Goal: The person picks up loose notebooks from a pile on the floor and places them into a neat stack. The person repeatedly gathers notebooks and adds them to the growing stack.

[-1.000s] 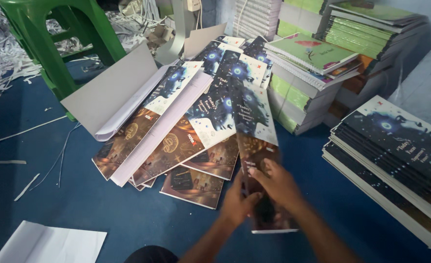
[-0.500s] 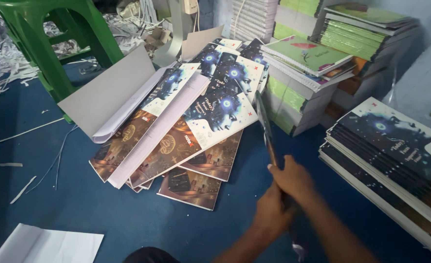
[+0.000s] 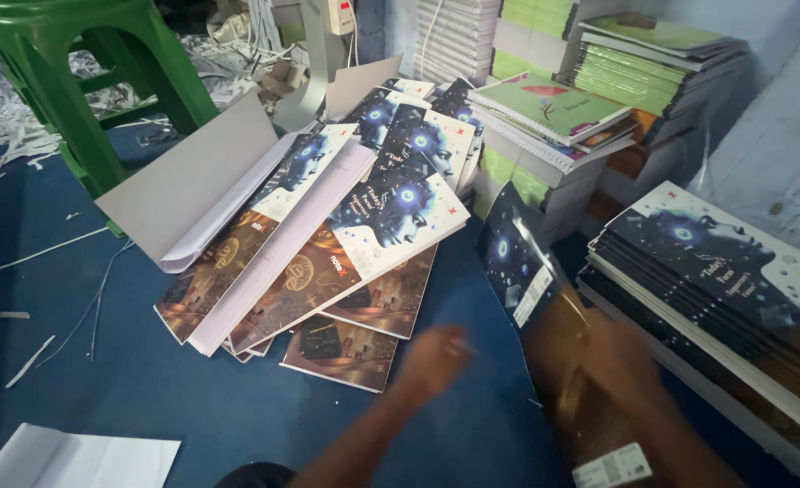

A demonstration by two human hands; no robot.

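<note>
My right hand (image 3: 612, 361) grips a thin book (image 3: 522, 262) with a dark starry cover, tilted up off the blue floor (image 3: 129, 380) and swung toward the neat stack of matching books (image 3: 716, 271) on the right. The hand and the book's lower part are motion-blurred. My left hand (image 3: 431, 357) hovers blurred above the floor beside the book, fingers loosely curled, holding nothing I can see. To the left lies a fanned-out pile of the same books (image 3: 346, 244), some open or face up.
A green plastic stool (image 3: 84, 81) stands at the back left among shredded paper strips (image 3: 2, 136). Stacks of green-covered books (image 3: 589, 81) fill the back right. A white sheet (image 3: 74, 456) lies at the near left. A grey wall rises at the far right.
The book went from lying flat under both hands to standing on edge, then swung right toward the neat stack. My left hand has come off it.
</note>
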